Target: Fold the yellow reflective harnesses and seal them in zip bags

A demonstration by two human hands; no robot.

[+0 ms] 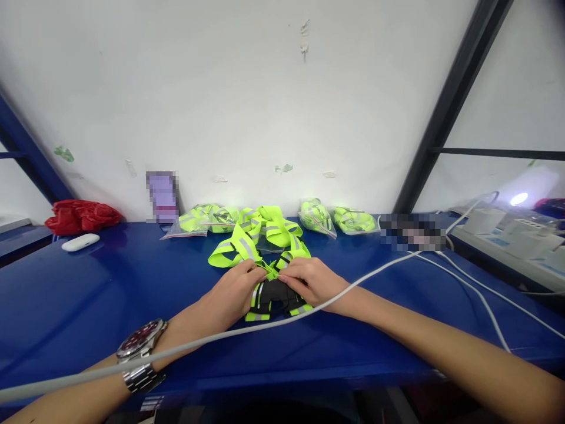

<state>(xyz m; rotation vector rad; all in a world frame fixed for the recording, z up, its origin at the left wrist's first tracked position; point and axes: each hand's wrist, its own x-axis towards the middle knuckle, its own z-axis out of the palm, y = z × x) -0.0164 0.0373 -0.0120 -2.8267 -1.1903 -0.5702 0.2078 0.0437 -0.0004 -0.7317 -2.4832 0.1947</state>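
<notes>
A neon-yellow reflective strap harness (245, 242) with grey stripes lies loosely looped on the blue table, its black part (277, 291) nearest me. My left hand (241, 288), below a wrist with a metal watch, pinches the yellow strap near the middle. Close beside it, my right hand (313, 281) pinches the same strap from the other side, thumb and fingers together. The fingertips of both hands almost meet there. What exactly lies between the fingertips is partly hidden.
Clear bags of folded yellow straps (315, 217) stand along the wall. A white cable (371, 274) crosses in front of my forearms. At left are a red bag (83, 217), a white case (80, 242) and a phone (163, 197). White boxes (521, 235) sit at right.
</notes>
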